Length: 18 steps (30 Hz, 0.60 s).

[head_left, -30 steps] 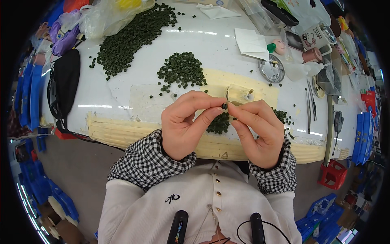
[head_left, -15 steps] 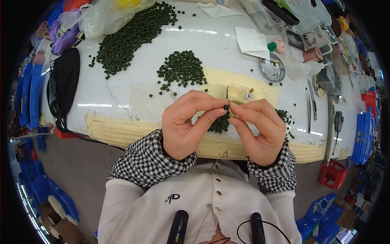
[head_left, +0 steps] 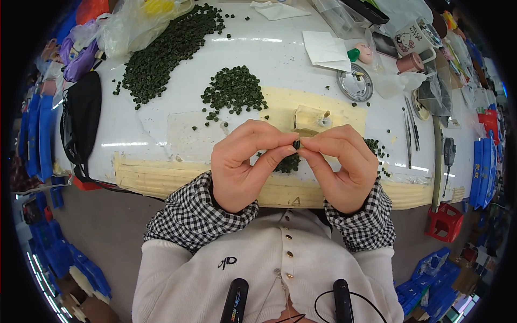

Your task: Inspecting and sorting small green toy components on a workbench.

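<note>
A small dark green piece sits between the fingertips of both hands, above the table's near edge. My left hand pinches it from the left with thumb and forefinger. From the right, the thumb and forefinger of my right hand close on the same piece. Beneath the fingertips lies a small heap of similar dark green pieces, partly hidden by the hands. Just beyond them stands a cream block with a short upright peg. Farther off is a medium heap of green pieces.
A large pile of green pieces spreads at the far left beside a clear plastic bag. To the right are a round metal lid, tweezers, a white mug and a thread spool. Cream padding lines the near edge.
My right thumb and forefinger have come together on the small piece; the thumb was apart from it before. The whole view has shifted slightly.
</note>
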Tool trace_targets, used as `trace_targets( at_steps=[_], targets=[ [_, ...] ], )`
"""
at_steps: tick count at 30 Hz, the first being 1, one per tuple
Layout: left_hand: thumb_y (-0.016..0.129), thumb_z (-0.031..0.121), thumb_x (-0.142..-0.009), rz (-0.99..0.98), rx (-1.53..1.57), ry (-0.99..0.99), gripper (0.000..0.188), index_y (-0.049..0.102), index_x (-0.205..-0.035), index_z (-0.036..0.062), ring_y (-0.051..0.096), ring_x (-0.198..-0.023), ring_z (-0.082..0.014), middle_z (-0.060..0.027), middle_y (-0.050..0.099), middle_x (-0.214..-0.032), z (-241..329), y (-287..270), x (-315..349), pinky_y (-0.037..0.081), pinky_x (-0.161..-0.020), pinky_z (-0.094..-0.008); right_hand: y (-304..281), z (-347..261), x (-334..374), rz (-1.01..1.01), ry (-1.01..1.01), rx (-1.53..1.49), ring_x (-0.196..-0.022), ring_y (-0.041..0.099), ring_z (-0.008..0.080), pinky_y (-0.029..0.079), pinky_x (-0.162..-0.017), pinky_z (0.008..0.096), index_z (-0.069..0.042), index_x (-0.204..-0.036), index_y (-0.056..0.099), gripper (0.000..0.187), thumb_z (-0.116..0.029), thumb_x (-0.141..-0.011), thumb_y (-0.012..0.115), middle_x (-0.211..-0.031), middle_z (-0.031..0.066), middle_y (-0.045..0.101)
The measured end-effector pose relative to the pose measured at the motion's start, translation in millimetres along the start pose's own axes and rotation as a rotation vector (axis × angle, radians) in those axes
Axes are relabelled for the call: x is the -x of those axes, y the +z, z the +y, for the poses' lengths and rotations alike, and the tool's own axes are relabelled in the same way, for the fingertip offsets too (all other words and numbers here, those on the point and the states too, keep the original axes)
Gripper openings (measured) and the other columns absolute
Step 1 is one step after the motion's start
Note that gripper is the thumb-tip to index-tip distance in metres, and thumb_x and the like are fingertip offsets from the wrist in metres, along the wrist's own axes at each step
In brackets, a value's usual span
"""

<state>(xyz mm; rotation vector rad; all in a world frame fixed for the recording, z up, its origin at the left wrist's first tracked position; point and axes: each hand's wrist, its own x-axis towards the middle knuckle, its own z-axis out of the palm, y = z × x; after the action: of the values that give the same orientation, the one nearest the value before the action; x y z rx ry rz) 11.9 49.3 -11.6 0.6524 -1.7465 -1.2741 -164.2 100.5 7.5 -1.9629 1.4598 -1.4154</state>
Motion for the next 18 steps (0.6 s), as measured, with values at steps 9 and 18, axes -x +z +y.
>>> trace_targets(
  at_steps=[9,18],
  targets=[
    [0.061,-0.004,-0.083,0.002,-0.02,0.022,0.016,0.063,-0.099,-0.0039,0.055,-0.082,-0.0152,-0.0089,0.061,-0.091,-1.0,-0.2,0.9,0.044,-0.071,-0.0251,0.6,1.6,0.7,-0.007,-0.032,-0.003,-0.073,0.06,0.0194,0.049,-0.062,0.0277,-0.002,-0.09,0.067,0.022,0.004,-0.069,0.073,-0.081,0.0079,0.062],
    [0.063,-0.004,-0.082,0.031,0.148,-0.059,0.017,0.065,-0.099,-0.0031,0.057,-0.078,-0.0133,-0.0088,0.061,-0.087,-1.5,3.5,-1.1,0.045,-0.069,-0.023,1.2,1.8,0.8,0.039,-0.053,-0.013,-0.072,0.06,0.019,0.049,-0.059,0.0278,-0.003,-0.094,0.067,0.027,0.004,-0.069,0.072,-0.083,0.007,0.061]
  ],
)
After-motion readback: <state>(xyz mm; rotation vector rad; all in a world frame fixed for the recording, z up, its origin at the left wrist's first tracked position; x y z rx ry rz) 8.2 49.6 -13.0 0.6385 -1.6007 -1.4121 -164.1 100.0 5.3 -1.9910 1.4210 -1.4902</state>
